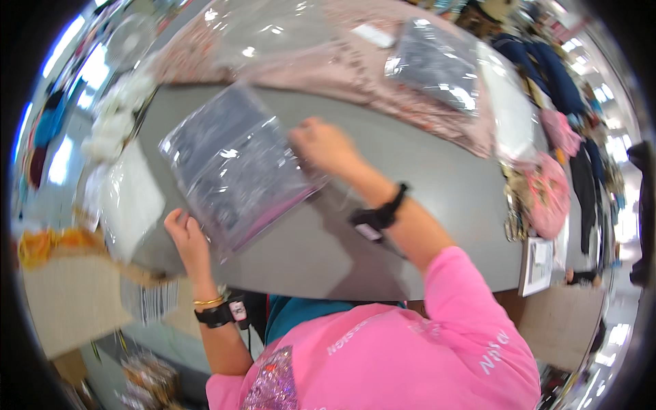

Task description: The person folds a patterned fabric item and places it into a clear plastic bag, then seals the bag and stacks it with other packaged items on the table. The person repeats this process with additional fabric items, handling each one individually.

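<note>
A clear plastic bag [233,164] with a folded dark grey garment inside lies aslant on the grey table [435,205]. A strip of pink or purple shows along its lower right edge. At the bag's lower left edge is my left hand [188,243], its fingers bent; whether they pinch the plastic cannot be made out. My right hand [325,146], slightly blurred, is curled beside the bag's right edge, close to loose film there. Its fingertips are partly hidden, so a grip on the film cannot be confirmed.
Across the table's far side lies pink patterned material [353,77] partly under clear plastic, with another bagged grey garment [435,66] on top. White plastic bags [130,200] lie at the left edge. Scissors [511,218] and a pink bundle [548,195] are at the right edge.
</note>
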Action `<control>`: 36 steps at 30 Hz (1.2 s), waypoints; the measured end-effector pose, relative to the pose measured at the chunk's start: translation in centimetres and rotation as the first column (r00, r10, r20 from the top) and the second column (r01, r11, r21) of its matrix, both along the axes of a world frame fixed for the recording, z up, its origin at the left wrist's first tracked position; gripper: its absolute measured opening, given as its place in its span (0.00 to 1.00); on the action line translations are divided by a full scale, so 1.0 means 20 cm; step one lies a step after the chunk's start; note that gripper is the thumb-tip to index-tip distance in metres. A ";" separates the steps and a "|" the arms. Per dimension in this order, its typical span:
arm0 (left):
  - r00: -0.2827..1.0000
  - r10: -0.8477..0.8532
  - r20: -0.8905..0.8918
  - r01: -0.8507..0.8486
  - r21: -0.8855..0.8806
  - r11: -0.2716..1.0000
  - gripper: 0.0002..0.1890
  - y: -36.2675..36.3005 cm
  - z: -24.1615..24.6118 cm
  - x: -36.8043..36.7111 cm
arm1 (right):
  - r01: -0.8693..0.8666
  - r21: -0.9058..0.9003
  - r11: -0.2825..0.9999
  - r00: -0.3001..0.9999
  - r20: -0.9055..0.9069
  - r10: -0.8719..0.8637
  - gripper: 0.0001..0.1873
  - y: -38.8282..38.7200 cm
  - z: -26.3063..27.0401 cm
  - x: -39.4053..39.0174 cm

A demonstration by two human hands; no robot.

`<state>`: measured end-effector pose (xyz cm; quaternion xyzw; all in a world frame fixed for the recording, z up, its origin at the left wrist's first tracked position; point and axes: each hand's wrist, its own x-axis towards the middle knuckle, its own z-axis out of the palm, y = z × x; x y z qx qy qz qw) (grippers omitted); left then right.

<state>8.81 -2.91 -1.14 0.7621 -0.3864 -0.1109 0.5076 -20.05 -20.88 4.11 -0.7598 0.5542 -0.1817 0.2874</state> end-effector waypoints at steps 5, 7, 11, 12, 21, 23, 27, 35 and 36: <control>0.898 -0.287 -0.335 0.297 -0.022 0.955 0.27 -0.07 0.25 -0.11 | -0.332 0.411 0.849 0.753 0.657 -0.023 0.47 -0.05 -0.09 0.21; 0.862 -0.483 0.155 0.483 0.037 0.875 0.29 0.04 0.36 -0.18 | -0.353 0.373 0.858 0.739 0.674 0.011 0.45 -0.03 -0.07 0.16; 0.458 -0.435 -0.775 0.341 -0.299 0.891 0.31 -0.06 0.56 -0.31 | -0.240 0.120 0.963 0.587 0.808 0.045 0.43 0.07 0.19 -0.12; 0.465 -0.512 -0.722 0.359 -0.375 0.855 0.23 -0.09 0.61 -0.39 | -0.235 0.140 0.962 0.547 0.837 0.012 0.42 0.10 0.27 -0.24; 0.329 -0.846 -0.419 0.710 -0.481 0.515 0.19 -1.63 0.95 -1.29 | 0.357 -0.159 0.920 0.574 0.815 -0.082 0.48 -0.52 0.64 -1.42; 0.334 -0.847 -0.414 0.816 -0.324 0.479 0.25 -1.94 0.88 -1.45 | 0.341 -0.100 0.935 0.470 0.879 -0.077 0.44 -0.69 0.57 -1.59; 0.439 -0.760 -0.479 0.829 -0.110 0.548 0.23 -2.22 0.51 -1.74 | 0.482 0.007 0.876 0.562 0.765 -0.315 0.43 -0.91 0.32 -1.79; 0.581 -0.727 -0.365 0.727 -0.168 0.665 0.26 -2.27 0.40 -1.69 | 0.527 0.191 0.828 0.494 0.724 -0.481 0.40 -1.00 0.20 -1.87; 0.632 -0.737 -0.239 0.709 -0.206 0.675 0.26 -2.22 0.42 -1.67 | 0.575 0.217 0.789 0.488 0.683 -0.543 0.43 -1.00 0.20 -1.86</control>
